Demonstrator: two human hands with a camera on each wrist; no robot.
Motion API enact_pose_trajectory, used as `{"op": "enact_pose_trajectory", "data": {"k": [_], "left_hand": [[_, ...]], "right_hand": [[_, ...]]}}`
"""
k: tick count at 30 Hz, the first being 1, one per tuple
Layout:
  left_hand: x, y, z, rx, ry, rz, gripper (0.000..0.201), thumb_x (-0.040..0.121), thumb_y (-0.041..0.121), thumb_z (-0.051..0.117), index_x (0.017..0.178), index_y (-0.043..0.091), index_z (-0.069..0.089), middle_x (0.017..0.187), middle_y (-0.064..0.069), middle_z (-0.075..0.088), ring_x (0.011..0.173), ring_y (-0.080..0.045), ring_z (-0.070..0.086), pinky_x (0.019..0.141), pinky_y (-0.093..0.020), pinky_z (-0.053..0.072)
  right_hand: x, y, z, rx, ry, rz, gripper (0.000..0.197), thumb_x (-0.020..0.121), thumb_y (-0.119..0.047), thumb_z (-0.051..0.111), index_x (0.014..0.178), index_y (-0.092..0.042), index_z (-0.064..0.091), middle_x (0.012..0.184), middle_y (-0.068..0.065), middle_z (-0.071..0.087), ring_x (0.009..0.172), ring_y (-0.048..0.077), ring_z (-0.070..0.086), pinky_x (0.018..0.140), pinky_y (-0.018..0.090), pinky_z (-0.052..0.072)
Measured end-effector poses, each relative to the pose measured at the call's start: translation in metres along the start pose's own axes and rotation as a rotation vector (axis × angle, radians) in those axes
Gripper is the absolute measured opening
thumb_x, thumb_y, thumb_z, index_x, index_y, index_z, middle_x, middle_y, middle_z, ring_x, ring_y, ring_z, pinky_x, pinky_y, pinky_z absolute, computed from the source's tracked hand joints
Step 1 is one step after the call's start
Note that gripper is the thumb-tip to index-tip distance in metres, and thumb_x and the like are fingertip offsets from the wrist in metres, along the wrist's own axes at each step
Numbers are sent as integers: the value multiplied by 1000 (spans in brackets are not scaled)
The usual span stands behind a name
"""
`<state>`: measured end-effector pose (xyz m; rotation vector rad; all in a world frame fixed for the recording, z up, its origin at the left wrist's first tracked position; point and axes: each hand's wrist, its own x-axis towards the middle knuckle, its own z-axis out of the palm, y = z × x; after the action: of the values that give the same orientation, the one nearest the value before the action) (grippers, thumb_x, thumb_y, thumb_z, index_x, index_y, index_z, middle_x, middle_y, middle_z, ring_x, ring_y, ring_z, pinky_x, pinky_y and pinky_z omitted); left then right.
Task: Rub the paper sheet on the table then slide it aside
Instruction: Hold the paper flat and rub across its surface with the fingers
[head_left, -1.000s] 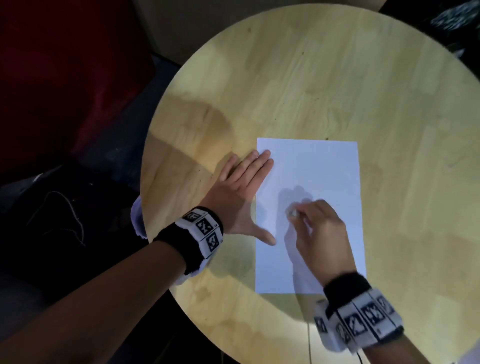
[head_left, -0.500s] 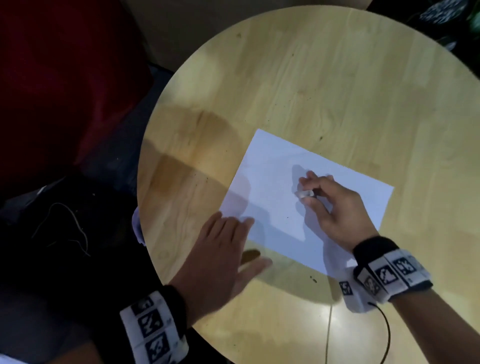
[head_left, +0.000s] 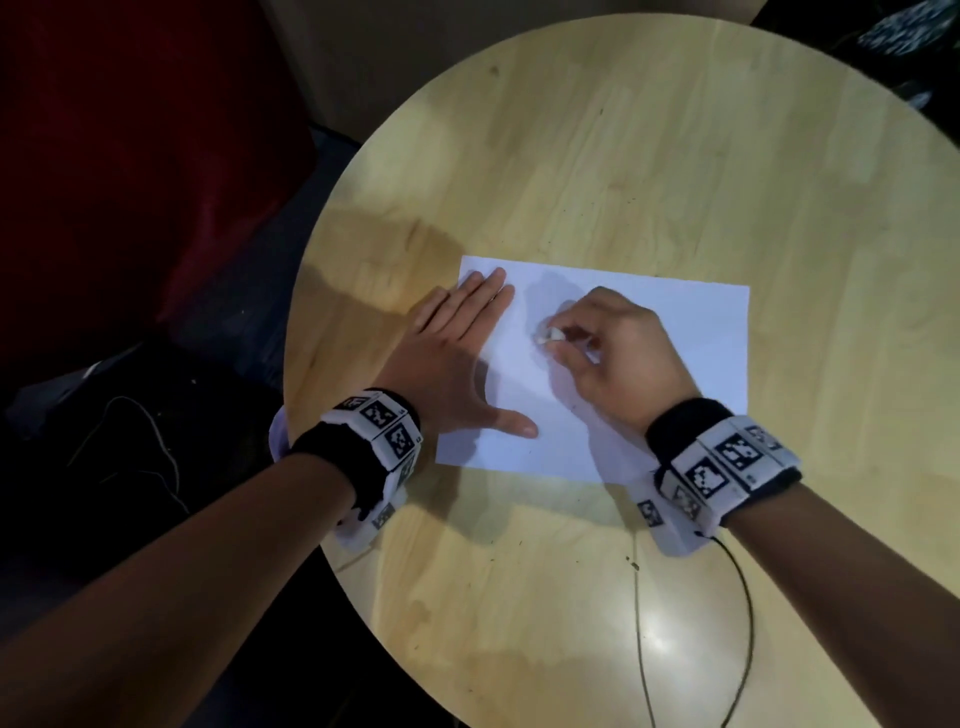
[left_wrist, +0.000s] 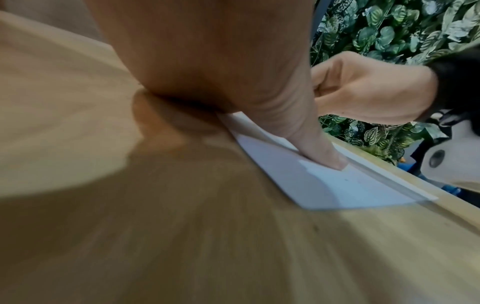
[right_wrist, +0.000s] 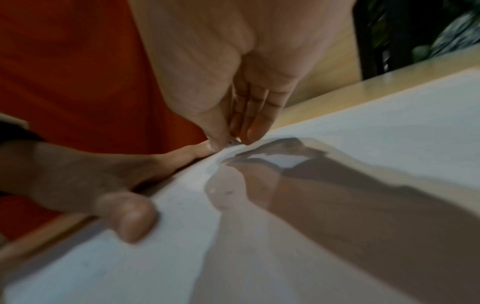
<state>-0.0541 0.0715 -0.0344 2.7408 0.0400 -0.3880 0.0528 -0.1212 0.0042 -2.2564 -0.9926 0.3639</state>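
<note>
A white paper sheet (head_left: 691, 343) lies lengthwise across the round wooden table (head_left: 597, 156). My left hand (head_left: 462, 358) lies flat on the sheet's left edge, fingers straight and thumb spread onto the paper. My right hand (head_left: 561, 340) pinches a small white eraser (head_left: 548, 335) and holds it down on the left middle of the sheet. In the left wrist view the thumb (left_wrist: 322, 152) presses the paper (left_wrist: 350, 189), with the right hand (left_wrist: 369, 92) behind it. In the right wrist view the fingertips (right_wrist: 249, 133) close on the small white piece above the paper (right_wrist: 376, 123).
The table's curved left edge (head_left: 306, 415) runs just beside my left wrist, with dark floor and thin cables (head_left: 156, 441) below. A thin wire (head_left: 641, 649) crosses the near tabletop. A red surface (head_left: 130, 130) stands at the far left. Leafy wall covering (left_wrist: 389, 30) is behind the table.
The sheet has turned from upright through a slant to lying lengthwise. My left hand came off it toward the near corner, then went back flat on the left edge. The right hand kept its pinch.
</note>
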Motion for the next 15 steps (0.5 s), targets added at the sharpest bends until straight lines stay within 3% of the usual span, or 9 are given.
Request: {"op": "enact_pose_trajectory", "data": {"k": [6,9,11,13,15], "left_hand": [[2,0,0,-7,-20,-11,146,52,103,47,164,23,-3,170,8,-12,155,-11,-15,125,-38,-11],[2,2,2,-9,12,-12,148,49,103,48,164,20,4,171,5,-5,157,-13,-7,125,-42,-5],[0,3,2,20,60,6,152,44,104,49,163,16,14,171,0,7,158,-16,4,125,-45,3],[0,4,1,34,56,8,154,42,103,54,163,16,16,171,0,8,157,-17,5,125,-45,3],[1,5,-2,19,12,-5,155,43,101,61,164,17,11,171,1,3,157,-16,0,125,-42,-4]], "right_hand": [[30,-8,25,-160,81,91,11,85,-6,59,85,-9,70,85,10,61,72,30,60,65,39,52],[-18,-27,29,-177,-51,-49,9,73,-2,59,76,-8,65,78,8,59,70,31,59,60,37,50],[-50,-39,26,-121,-162,-76,13,75,-2,57,79,-11,66,79,4,58,71,24,59,62,35,48],[-37,-35,20,-132,-184,-75,12,78,-3,60,81,-12,68,80,4,59,71,25,60,60,34,49],[5,-27,19,-185,-118,-14,10,80,-1,61,77,-8,68,78,9,59,68,32,60,59,34,48]]}}
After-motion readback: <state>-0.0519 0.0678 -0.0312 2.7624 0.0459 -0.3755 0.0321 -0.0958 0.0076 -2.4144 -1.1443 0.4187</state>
